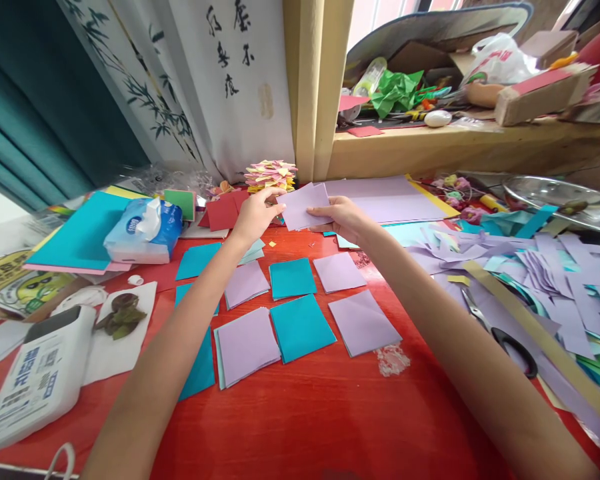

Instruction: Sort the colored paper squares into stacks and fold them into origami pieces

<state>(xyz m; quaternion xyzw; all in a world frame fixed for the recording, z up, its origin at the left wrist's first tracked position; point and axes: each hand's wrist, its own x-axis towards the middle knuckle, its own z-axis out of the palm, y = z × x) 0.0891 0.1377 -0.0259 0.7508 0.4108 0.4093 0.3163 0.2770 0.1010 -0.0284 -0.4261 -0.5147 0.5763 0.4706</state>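
Observation:
A few lilac paper squares (pixel 303 208), slightly fanned, are held up over the far side of the red table. My right hand (pixel 344 217) is closed on their right side, fingers lying across the front sheet. At their left edge, my left hand (pixel 259 212) has thumb and fingertips pinched on the paper. Below lie rows of square stacks, among them a teal square (pixel 303 327), another teal square (pixel 293 278), a lilac stack (pixel 248 347) and a lilac square (pixel 364 322). My left forearm hides part of the leftmost teal squares.
Scissors (pixel 495 333) rest among lilac paper strips (pixel 545 267) on the right, near a metal basin (pixel 570 200). A tissue pack (pixel 145 230) and a white device (pixel 37 380) are at left. Large lilac sheets (pixel 380 199) and a folded-paper pile (pixel 270 175) stand behind.

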